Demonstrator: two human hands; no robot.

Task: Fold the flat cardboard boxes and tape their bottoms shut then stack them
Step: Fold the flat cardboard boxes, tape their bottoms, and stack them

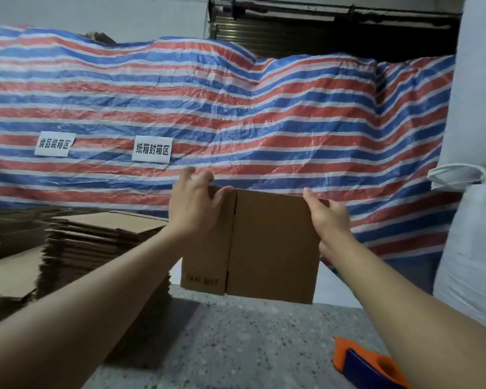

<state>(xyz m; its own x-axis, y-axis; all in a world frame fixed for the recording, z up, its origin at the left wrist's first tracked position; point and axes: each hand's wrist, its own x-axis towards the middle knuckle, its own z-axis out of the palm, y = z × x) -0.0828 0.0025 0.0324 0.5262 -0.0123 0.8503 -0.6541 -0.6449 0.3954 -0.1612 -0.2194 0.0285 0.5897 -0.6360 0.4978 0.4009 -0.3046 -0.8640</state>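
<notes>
So the person's got a flat cardboard box (264,245) held upright out in front, its bottom edge hanging just over the speckled counter (236,346). The left hand (194,203) grips the top left corner, thumb on the near face and fingers (191,175) curled over the top edge. The right hand (327,214) grips the top right corner, fingers wrapped behind so I can't see them. To the left sits a tall stack of flat boxes (96,242). An orange and blue tape dispenser (368,363) lies at the near right of the counter. A striped tarp (236,108) with two printed signs hangs behind it all.
</notes>
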